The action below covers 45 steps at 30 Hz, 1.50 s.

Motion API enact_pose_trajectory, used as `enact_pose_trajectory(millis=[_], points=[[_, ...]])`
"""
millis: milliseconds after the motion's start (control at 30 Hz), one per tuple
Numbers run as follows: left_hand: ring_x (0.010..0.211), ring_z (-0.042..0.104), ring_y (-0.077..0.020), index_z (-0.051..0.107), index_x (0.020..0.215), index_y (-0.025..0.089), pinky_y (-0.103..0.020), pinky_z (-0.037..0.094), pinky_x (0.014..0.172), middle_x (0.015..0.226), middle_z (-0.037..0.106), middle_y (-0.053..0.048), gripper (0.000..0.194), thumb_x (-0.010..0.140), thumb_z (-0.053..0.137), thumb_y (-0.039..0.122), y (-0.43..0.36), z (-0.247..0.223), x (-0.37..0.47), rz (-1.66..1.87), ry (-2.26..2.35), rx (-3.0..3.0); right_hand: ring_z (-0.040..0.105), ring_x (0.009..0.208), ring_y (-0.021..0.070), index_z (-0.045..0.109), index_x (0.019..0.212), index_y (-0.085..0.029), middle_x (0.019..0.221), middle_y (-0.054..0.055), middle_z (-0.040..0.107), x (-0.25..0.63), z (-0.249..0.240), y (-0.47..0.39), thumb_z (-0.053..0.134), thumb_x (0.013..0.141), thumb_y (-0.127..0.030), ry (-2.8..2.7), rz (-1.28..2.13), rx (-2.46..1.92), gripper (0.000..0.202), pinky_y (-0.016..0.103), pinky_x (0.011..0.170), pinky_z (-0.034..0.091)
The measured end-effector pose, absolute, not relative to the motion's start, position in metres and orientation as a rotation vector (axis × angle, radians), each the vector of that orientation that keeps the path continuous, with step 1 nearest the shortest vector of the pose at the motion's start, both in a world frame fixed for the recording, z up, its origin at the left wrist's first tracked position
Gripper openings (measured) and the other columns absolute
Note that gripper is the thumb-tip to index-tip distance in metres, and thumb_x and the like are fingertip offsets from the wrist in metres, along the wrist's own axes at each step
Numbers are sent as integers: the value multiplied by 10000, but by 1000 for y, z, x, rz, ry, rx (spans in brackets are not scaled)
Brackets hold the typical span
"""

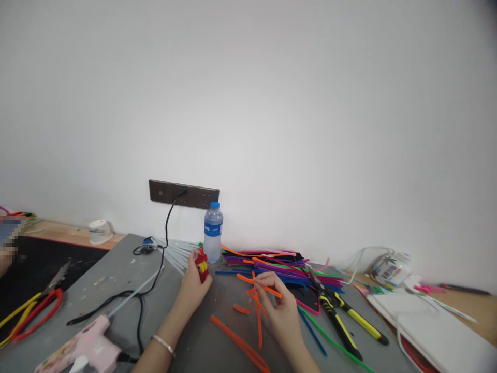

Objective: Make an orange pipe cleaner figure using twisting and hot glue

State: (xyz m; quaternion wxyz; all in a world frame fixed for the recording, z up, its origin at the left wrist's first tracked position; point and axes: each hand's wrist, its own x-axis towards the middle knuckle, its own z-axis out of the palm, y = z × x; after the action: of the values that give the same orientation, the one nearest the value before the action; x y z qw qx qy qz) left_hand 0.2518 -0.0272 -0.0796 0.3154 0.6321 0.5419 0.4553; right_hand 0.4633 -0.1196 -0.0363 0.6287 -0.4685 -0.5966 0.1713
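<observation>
My left hand (194, 285) is closed around a small red and yellow figure (202, 265) with a bit of green on top; the fingers cover much of it. In my right hand (278, 308), thumb and fingers pinch an orange pipe cleaner (244, 280). Other orange strands (260, 326) hang or lie just under those fingertips; I cannot tell whether they are joined to the held one. On the grey mat between the wrists lie a short orange piece (241, 309) and a bundle of longer orange pipe cleaners (238, 342).
A water bottle (213, 241) stands by the wall, beside a heap of coloured pipe cleaners (267, 261). Yellow-black pliers (341, 316) lie at right, near white paper (430, 321). At left are a pink glue gun (87, 347), its black cord (140, 316), clear glue sticks (176, 256) and scissors (42, 305).
</observation>
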Motion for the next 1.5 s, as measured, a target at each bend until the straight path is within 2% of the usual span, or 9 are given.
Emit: enact_pose_trajectory(millis=[200,333,467,600,833,933,1200,1400,1500], points=[[1196,581,-250,220,1469,138,-422,389,1039,1282,619,-157,633,887,435,268,-27,-81,254,1208,1387,1644,626,764,220,593,750,-208,801,56,641,464,-36,-119,613,867,-309,-1373,393,-1071,156,326,708,506],[1095,645,-243,220,1449,126,-395,463,949,1221,657,-169,634,889,457,306,-29,-75,256,1270,1283,1622,626,761,215,591,757,-206,812,59,643,464,-35,-120,612,871,-314,-1375,397,-1072,159,320,701,507],[932,692,-262,394,1301,177,-400,494,846,1054,734,-118,545,815,575,347,-29,-66,252,1307,1339,1674,625,742,214,592,746,-206,792,57,642,464,-33,-120,606,871,-314,-1373,384,-1073,165,318,683,510],[1025,637,-298,574,1097,199,-442,427,905,1043,730,-102,321,821,557,361,-30,-63,251,1073,1562,1939,629,742,216,591,747,-207,790,55,641,463,-35,-119,605,868,-290,-1382,380,-1073,147,322,689,513],[1118,557,-339,534,1285,184,-492,350,945,1163,686,-137,499,806,572,319,-37,-66,255,738,1747,2141,631,752,223,592,741,-208,803,62,645,463,-36,-119,622,853,-314,-1353,394,-1075,157,315,661,518],[1124,543,-335,589,1220,225,-483,356,936,1190,678,-100,482,740,625,231,-37,-64,254,698,1709,2185,627,778,224,582,747,-209,817,58,640,465,-37,-119,620,859,-308,-1348,409,-1089,154,332,712,509],[871,660,-233,564,1011,211,-357,515,771,951,699,-65,298,728,638,268,-27,-65,252,1258,1299,1803,620,784,225,576,730,-209,807,60,635,466,-36,-119,618,866,-320,-1335,411,-1101,180,328,703,508],[807,678,-227,440,1088,194,-372,533,726,990,654,-84,455,696,657,275,-20,-82,254,1361,1371,1672,625,766,226,588,735,-207,796,60,641,466,-38,-118,626,857,-339,-1340,406,-1083,183,334,698,512],[909,658,-264,450,1147,187,-405,489,805,1016,665,-93,523,684,682,264,-23,-80,255,1234,1535,1793,624,771,227,585,740,-208,804,61,642,466,-40,-117,626,857,-340,-1338,413,-1093,182,334,701,510]])
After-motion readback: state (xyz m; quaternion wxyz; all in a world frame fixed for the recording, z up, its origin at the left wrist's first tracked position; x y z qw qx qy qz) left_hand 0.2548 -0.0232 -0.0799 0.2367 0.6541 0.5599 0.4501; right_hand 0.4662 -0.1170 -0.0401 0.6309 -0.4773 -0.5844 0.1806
